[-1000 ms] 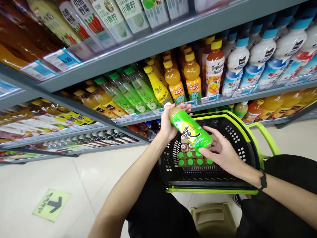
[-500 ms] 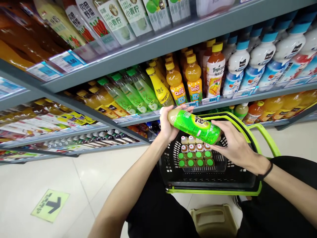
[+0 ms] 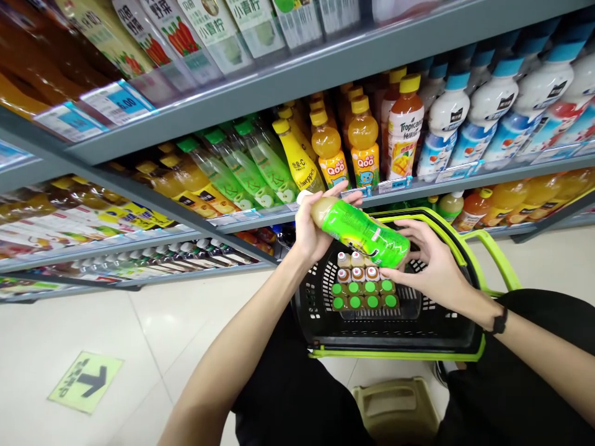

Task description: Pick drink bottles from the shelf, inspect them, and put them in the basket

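Note:
A drink bottle [image 3: 365, 234] with a bright green label and a white cap lies tilted across my hands, above the shopping basket. My left hand [image 3: 310, 232] is closed around its neck end, with some fingers extended behind it. At the base, my right hand [image 3: 432, 263] curves its thumb and fingers around the bottom; how firmly they press I cannot tell. Below is the black basket [image 3: 362, 342] with a lime-green rim. Inside it stand rows of small bottles [image 3: 367, 296], some with green caps and others with white tops.
Shelves of juice bottles [image 3: 365, 142] run along the front, behind a grey shelf edge [image 3: 260, 93]. The basket's lime handle [image 3: 497, 254] sticks out to the right. Near my legs is a beige step stool [image 3: 395, 409]. A green arrow sign [image 3: 86, 381] marks the tiled floor at left.
The bottle has turned about its long axis, so the large label lettering has rolled downward and finer print faces me. My right hand's fingers have loosened and shifted slightly around the base.

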`<state>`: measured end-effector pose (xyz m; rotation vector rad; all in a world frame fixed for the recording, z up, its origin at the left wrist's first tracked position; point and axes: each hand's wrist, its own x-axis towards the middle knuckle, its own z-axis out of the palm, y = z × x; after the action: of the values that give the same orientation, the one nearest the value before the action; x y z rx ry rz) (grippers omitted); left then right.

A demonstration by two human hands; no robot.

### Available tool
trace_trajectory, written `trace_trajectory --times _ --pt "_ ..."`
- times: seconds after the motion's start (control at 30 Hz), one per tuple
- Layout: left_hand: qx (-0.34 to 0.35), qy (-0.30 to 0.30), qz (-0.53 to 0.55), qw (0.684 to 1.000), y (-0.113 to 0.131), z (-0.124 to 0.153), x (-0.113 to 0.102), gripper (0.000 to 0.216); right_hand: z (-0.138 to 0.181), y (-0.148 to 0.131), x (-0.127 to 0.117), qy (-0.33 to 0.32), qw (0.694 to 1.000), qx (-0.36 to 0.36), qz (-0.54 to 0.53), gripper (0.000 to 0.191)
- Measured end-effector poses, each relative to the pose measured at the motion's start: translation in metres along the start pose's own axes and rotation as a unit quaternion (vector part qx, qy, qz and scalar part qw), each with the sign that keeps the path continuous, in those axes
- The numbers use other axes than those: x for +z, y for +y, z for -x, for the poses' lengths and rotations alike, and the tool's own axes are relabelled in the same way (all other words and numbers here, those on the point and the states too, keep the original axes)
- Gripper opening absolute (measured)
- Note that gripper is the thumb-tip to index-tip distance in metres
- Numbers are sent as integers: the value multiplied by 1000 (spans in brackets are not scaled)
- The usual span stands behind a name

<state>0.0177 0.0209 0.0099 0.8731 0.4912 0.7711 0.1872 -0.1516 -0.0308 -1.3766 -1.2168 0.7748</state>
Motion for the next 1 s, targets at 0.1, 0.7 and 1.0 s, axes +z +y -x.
trace_trajectory --times 0.1,0.7,1.0 --pt "6 4 -5 1000 1 1 1 54 -3 -7 1 -9 991 77 -108 75" --pt "-6 -38 -11 999 -11 9 16 50 2 -17 7 -171 824 266 -471 54" --pt "3 10 -87 996 -23 7 14 59 6 -7 12 -202 835 300 -415 79"
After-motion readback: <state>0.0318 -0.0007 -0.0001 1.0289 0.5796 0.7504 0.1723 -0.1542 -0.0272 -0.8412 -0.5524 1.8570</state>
